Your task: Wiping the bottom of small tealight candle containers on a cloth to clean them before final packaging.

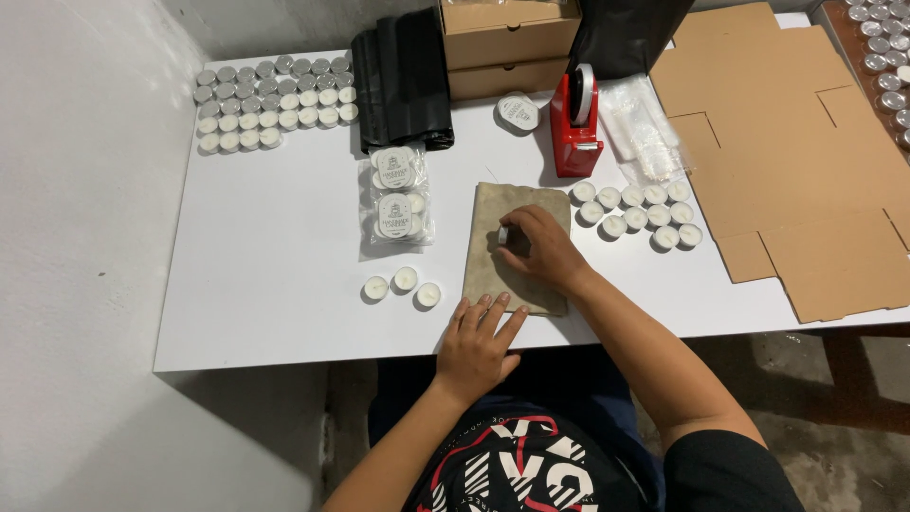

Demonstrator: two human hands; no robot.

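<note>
A: What is the right hand point(540, 248) doing?

B: It is closed around a small tealight candle point(503, 235), pressing it down on the tan cloth point(493, 270) that lies mid-table. My judgement: the candle is being rubbed or wiped on the cloth.

A: And the left hand point(477, 343)?

B: Flat and open, fingers spread, resting at the near edge of the cloth and the white table point(284, 275). It grips nothing; it seems to pin the cloth.

A: What would the next move call for?

B: Probably lifting the candle clear and setting it with the three loose tealights point(403, 285) just left of the cloth, without dragging the cloth along.

A: Any containers?

B: Two clear bags point(397, 204) of tealights with round labels lie far left of the cloth. Stacked cardboard boxes point(507, 47) sit at the far edge, closed, contents hidden. A red tape dispenser point(576, 123) stands near them, and more tealights point(637, 210) lie in rows right of the cloth.
</note>
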